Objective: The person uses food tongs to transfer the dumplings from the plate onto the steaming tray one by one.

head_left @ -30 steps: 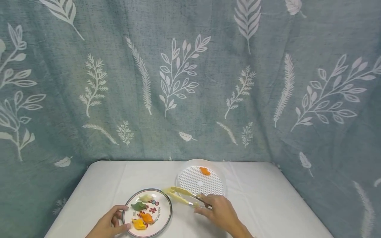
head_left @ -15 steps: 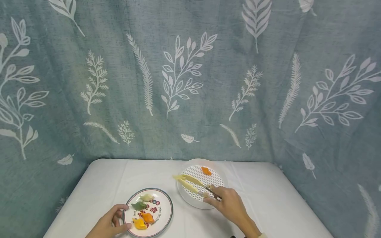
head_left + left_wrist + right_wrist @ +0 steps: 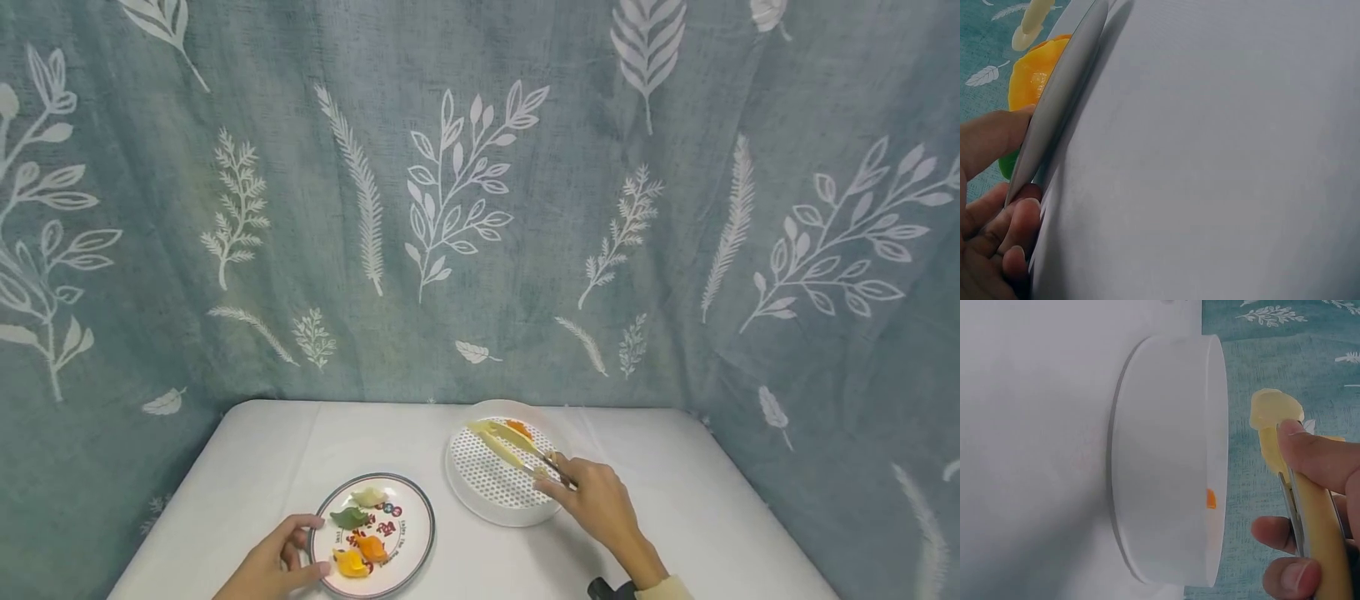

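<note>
My left hand (image 3: 273, 560) grips the left rim of a white plate (image 3: 416, 533), its thumb on the rim and curled fingers beside and below. On the plate lie small dumpling-like pieces: pale (image 3: 369, 497), green (image 3: 349, 518), orange (image 3: 371, 548) and yellow (image 3: 350, 564). My right hand (image 3: 596, 500) holds pale yellow tongs (image 3: 517, 442), thumb on one arm and fingers on the other. The tongs' tips hang above a white perforated steamer tray (image 3: 472, 500); whether they hold anything I cannot tell. Inside the tray, an orange piece (image 3: 519, 429) is partly hidden by the tongs.
A white cloth covers the table (image 3: 277, 450). Behind it hangs a blue-green curtain (image 3: 525, 333) with white leaf prints. A dark strap (image 3: 611, 590) sits at my right wrist by the sleeve (image 3: 666, 588).
My right hand has carried the tongs from beside the plate's right edge, rightward and away, over the steamer tray. My left hand and the plate stay where they were.
</note>
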`<state>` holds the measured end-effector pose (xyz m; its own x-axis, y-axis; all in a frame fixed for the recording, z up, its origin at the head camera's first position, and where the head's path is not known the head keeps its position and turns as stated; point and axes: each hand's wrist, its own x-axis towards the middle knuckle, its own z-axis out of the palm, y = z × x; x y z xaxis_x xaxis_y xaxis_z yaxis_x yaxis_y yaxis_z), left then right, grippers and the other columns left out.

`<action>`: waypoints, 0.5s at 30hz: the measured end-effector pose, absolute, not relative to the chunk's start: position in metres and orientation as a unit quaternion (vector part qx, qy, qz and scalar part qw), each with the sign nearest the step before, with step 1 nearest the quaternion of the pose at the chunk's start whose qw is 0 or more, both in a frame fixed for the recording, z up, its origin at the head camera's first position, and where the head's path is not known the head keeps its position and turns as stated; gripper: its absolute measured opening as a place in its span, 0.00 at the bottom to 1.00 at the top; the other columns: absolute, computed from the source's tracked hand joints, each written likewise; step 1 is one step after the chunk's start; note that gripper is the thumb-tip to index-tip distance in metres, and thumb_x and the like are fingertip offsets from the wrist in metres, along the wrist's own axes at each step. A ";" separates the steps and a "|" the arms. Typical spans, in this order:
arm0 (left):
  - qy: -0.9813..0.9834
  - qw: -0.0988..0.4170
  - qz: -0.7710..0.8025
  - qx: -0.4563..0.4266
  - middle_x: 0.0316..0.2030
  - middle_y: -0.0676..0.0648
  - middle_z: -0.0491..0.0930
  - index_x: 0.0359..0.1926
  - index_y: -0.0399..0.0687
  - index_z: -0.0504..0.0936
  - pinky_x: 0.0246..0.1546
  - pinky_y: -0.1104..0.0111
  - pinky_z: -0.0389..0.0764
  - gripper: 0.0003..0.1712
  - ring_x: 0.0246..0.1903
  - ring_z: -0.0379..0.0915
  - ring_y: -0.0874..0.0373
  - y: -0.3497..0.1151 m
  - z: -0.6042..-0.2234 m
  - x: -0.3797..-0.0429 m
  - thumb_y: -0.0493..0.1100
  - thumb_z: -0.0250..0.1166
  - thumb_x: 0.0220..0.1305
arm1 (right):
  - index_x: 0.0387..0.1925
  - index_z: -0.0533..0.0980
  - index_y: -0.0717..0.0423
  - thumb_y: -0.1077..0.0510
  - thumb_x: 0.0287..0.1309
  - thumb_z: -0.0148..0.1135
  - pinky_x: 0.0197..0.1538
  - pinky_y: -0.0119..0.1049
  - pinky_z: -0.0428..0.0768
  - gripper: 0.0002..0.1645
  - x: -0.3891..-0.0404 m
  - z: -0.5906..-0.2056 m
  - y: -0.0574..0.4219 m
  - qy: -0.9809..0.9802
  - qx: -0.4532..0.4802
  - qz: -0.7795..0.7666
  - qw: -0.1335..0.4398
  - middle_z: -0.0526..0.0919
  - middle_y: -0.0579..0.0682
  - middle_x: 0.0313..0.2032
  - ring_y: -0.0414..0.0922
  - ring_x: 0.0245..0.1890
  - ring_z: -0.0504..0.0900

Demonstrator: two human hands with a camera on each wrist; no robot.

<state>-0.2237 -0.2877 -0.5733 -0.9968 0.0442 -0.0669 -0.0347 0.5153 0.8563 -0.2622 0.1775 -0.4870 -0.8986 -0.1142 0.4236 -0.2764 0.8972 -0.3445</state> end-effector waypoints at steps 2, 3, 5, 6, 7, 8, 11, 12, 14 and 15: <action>0.872 0.037 0.488 -0.001 0.37 0.49 0.72 0.61 0.43 0.76 0.29 0.69 0.70 0.42 0.29 0.67 0.55 -0.286 -0.575 -0.225 0.51 0.84 0.47 | 0.53 0.85 0.57 0.37 0.53 0.77 0.21 0.32 0.60 0.34 -0.265 -0.489 0.181 -0.955 0.093 0.201 0.200 0.62 0.39 0.16 0.36 0.18 0.59; 0.873 0.036 0.486 -0.003 0.36 0.50 0.72 0.61 0.43 0.76 0.29 0.68 0.70 0.42 0.30 0.67 0.55 -0.285 -0.575 -0.225 0.51 0.84 0.47 | 0.53 0.85 0.57 0.38 0.53 0.77 0.21 0.32 0.60 0.34 -0.266 -0.490 0.183 -0.956 0.087 0.199 0.198 0.62 0.39 0.16 0.36 0.18 0.59; 0.874 0.035 0.484 -0.011 0.36 0.50 0.73 0.61 0.43 0.77 0.29 0.68 0.69 0.42 0.30 0.67 0.55 -0.283 -0.575 -0.224 0.50 0.84 0.46 | 0.53 0.86 0.57 0.38 0.53 0.77 0.22 0.33 0.60 0.34 -0.269 -0.491 0.184 -0.958 0.080 0.198 0.194 0.62 0.40 0.16 0.37 0.18 0.60; 0.874 0.034 0.485 -0.015 0.36 0.50 0.73 0.61 0.43 0.77 0.29 0.68 0.69 0.42 0.30 0.67 0.54 -0.282 -0.575 -0.223 0.50 0.84 0.47 | 0.53 0.86 0.57 0.38 0.53 0.77 0.22 0.33 0.61 0.34 -0.271 -0.492 0.184 -0.959 0.076 0.197 0.191 0.64 0.40 0.17 0.38 0.18 0.61; 0.873 0.035 0.485 -0.017 0.36 0.50 0.73 0.61 0.42 0.76 0.29 0.68 0.69 0.41 0.30 0.67 0.54 -0.282 -0.574 -0.222 0.49 0.84 0.47 | 0.53 0.86 0.57 0.38 0.53 0.77 0.22 0.34 0.61 0.34 -0.272 -0.493 0.185 -0.959 0.074 0.195 0.190 0.66 0.40 0.17 0.38 0.18 0.62; 0.873 0.036 0.486 -0.018 0.36 0.50 0.73 0.61 0.42 0.76 0.29 0.67 0.69 0.41 0.30 0.67 0.54 -0.281 -0.574 -0.221 0.49 0.84 0.47 | 0.53 0.86 0.57 0.38 0.53 0.77 0.23 0.35 0.62 0.34 -0.273 -0.494 0.185 -0.960 0.071 0.192 0.190 0.67 0.39 0.17 0.39 0.19 0.63; 0.873 0.035 0.486 -0.022 0.37 0.49 0.73 0.61 0.42 0.76 0.29 0.67 0.70 0.41 0.31 0.67 0.54 -0.280 -0.573 -0.218 0.49 0.84 0.47 | 0.55 0.85 0.56 0.38 0.53 0.77 0.23 0.36 0.64 0.34 -0.276 -0.497 0.184 -0.961 0.063 0.191 0.189 0.71 0.40 0.19 0.40 0.20 0.65; 0.874 0.034 0.484 -0.023 0.37 0.49 0.73 0.61 0.42 0.76 0.29 0.67 0.70 0.41 0.31 0.67 0.54 -0.279 -0.573 -0.217 0.49 0.84 0.47 | 0.55 0.85 0.55 0.39 0.53 0.77 0.24 0.36 0.64 0.34 -0.277 -0.498 0.184 -0.961 0.060 0.190 0.191 0.71 0.40 0.19 0.40 0.20 0.65; 0.875 0.033 0.483 -0.024 0.37 0.49 0.72 0.61 0.42 0.76 0.29 0.67 0.69 0.41 0.31 0.67 0.54 -0.279 -0.573 -0.216 0.48 0.84 0.47 | 0.56 0.84 0.55 0.39 0.54 0.77 0.24 0.37 0.64 0.34 -0.279 -0.499 0.184 -0.961 0.057 0.191 0.191 0.70 0.41 0.19 0.41 0.21 0.65; 0.875 0.033 0.482 -0.025 0.37 0.49 0.72 0.61 0.42 0.76 0.29 0.68 0.69 0.41 0.31 0.67 0.54 -0.278 -0.573 -0.215 0.48 0.84 0.47 | 0.56 0.84 0.54 0.39 0.53 0.77 0.24 0.37 0.64 0.34 -0.280 -0.500 0.184 -0.961 0.056 0.190 0.191 0.70 0.41 0.19 0.41 0.21 0.65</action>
